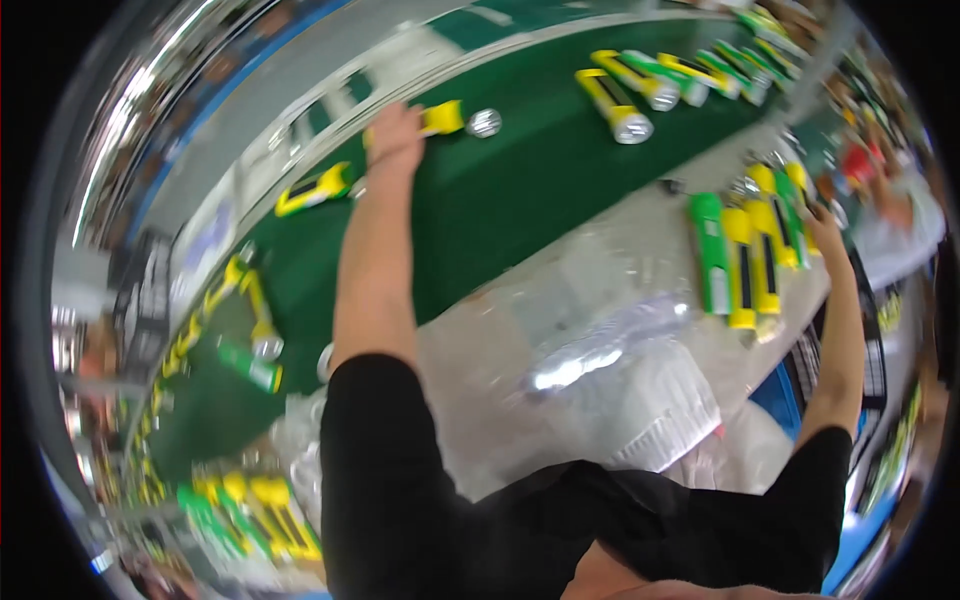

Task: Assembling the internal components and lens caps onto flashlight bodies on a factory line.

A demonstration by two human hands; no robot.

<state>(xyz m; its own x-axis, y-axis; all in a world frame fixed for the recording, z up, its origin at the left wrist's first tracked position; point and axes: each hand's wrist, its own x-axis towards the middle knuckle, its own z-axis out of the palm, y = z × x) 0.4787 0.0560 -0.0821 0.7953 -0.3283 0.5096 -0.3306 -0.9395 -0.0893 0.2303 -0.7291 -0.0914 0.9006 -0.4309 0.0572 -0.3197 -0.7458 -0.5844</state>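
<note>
My left hand [396, 142] stretches out over the far part of the green belt [520, 215], closed around a yellow flashlight [442, 118]. The yellow body shows on both sides of the hand, and a round silver lamp head [485, 123] lies at its right end. On the grey table to the right, my right hand [824, 232] is at the outer edge of a row of yellow and green flashlights [763, 250]. It touches the rightmost one, but its fingers are blurred and partly hidden. Left of my left hand lies another yellow-green flashlight [315, 190].
Several flashlights [613, 105] lie farther along the belt at the far right. A yellow flashlight [260, 315] and a green one [250, 367] are at the left. Clear plastic bags [650, 400] cover the near table. More flashlights [255, 510] stand at lower left; a person [900, 215] is at right.
</note>
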